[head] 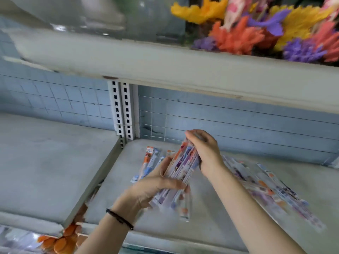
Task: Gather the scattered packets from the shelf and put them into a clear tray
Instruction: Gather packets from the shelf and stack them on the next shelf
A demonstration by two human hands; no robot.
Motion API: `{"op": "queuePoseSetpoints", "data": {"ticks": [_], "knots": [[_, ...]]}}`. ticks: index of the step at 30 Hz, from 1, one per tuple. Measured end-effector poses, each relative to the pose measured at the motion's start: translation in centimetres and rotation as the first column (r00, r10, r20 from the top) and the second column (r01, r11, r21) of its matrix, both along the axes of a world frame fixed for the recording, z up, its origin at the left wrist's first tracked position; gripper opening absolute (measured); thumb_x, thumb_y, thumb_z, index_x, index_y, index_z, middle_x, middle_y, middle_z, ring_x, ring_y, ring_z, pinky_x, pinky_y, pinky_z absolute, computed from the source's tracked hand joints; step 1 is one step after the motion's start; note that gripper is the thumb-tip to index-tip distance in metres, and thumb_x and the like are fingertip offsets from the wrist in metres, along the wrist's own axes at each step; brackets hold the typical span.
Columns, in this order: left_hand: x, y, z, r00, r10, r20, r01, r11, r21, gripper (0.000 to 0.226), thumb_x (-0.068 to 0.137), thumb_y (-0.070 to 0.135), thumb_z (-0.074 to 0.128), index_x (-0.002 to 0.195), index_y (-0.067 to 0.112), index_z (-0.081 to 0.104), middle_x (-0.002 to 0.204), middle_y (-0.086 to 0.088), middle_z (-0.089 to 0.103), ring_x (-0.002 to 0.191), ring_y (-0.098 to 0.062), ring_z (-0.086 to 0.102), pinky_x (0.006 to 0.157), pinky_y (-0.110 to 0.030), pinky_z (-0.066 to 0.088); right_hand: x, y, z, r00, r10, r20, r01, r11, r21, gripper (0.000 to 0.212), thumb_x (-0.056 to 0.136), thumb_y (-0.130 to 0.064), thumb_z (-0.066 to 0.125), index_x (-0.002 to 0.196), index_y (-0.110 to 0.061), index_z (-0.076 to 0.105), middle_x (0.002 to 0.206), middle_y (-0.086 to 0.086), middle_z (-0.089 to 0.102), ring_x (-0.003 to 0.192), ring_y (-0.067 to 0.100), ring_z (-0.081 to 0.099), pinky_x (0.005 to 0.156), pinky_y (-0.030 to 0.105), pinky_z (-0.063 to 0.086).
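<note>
Both hands hold one bundle of long, narrow packets (180,173) printed in orange, purple and blue, lifted above the grey shelf (211,217). My left hand (156,187) grips the bundle's lower end from the left. My right hand (205,151) grips its upper end from the right. More packets (275,191) lie scattered flat on the shelf to the right of my right forearm. A few others (150,162) lie behind the bundle on the left. No clear tray can be made out.
An upper shelf board (165,70) overhangs the work area, carrying colourful artificial flowers (256,30) and clear plastic ware (91,13). A white slotted upright (122,110) divides the shelf bays. Blue tile backs the shelves. Orange items (60,241) sit below at the lower left.
</note>
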State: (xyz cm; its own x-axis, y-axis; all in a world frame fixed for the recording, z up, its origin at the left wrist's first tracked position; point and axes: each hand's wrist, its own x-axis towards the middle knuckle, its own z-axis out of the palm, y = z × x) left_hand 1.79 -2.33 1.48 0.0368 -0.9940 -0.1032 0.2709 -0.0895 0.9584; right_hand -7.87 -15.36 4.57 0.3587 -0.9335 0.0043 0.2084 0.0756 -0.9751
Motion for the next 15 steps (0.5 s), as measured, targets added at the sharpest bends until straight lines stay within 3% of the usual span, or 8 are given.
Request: {"op": "queuePoseSetpoints", "data": {"ticks": [3, 6, 9, 12, 15], "knots": [[5.4, 3.0, -0.6, 0.997, 0.026, -0.071, -0.024, 0.999, 0.026, 0.079, 0.054, 0.001, 0.078, 0.126, 0.019, 0.052, 0.117, -0.018, 0.066, 0.098, -0.033, 0.066, 0.081, -0.038, 0.052, 4.4, 2.6, 0.2, 0.990, 0.110, -0.085, -0.115, 0.992, -0.056, 0.025, 0.077, -0.023, 0.077, 0.095, -0.010, 0.065, 0.073, -0.003, 0.068, 0.057, 0.006, 0.065, 0.052, 0.018, 0.049], [11.4, 6.3, -0.2, 0.999, 0.011, -0.032, -0.010, 0.998, 0.062, 0.083, 0.056, 0.000, 0.078, 0.132, 0.014, 0.046, 0.118, -0.020, 0.065, 0.101, -0.038, 0.065, 0.077, -0.042, 0.055, 9.9, 5.4, -0.4, 0.963, 0.169, -0.208, -0.212, 0.955, -0.206, 0.037, 0.074, -0.031, 0.079, 0.108, -0.023, 0.065, 0.101, -0.003, 0.068, 0.086, 0.008, 0.068, 0.073, 0.021, 0.054], [17.3, 9.2, 0.2, 0.999, 0.043, 0.026, -0.045, 0.996, 0.072, 0.071, 0.063, -0.005, 0.072, 0.127, 0.011, 0.048, 0.111, -0.022, 0.067, 0.096, -0.037, 0.067, 0.072, -0.040, 0.057, 16.0, 8.0, -0.8, 0.951, 0.187, -0.247, -0.246, 0.941, -0.234, 0.029, 0.077, -0.020, 0.078, 0.103, -0.021, 0.065, 0.097, -0.008, 0.066, 0.078, 0.000, 0.065, 0.068, 0.013, 0.051], [22.5, 11.3, -0.3, 0.990, 0.065, 0.129, -0.075, 0.994, 0.081, 0.066, 0.064, 0.001, 0.074, 0.124, 0.016, 0.051, 0.117, -0.018, 0.066, 0.106, -0.032, 0.065, 0.086, -0.035, 0.053, 21.8, 10.1, -1.8, 0.945, 0.201, -0.258, -0.252, 0.950, -0.183, 0.020, 0.076, -0.019, 0.079, 0.091, -0.024, 0.066, 0.101, -0.012, 0.063, 0.086, 0.002, 0.061, 0.077, 0.024, 0.052], [26.8, 12.7, -1.2, 0.972, 0.088, 0.219, -0.119, 0.985, 0.128, 0.062, 0.067, 0.002, 0.078, 0.121, 0.020, 0.052, 0.110, -0.011, 0.069, 0.098, -0.021, 0.068, 0.077, -0.027, 0.054, 26.4, 11.5, -3.5, 0.940, 0.184, -0.286, -0.238, 0.957, -0.165, 0.020, 0.074, -0.022, 0.080, 0.089, -0.024, 0.067, 0.099, -0.015, 0.062, 0.088, -0.002, 0.056, 0.080, 0.027, 0.052]]}}
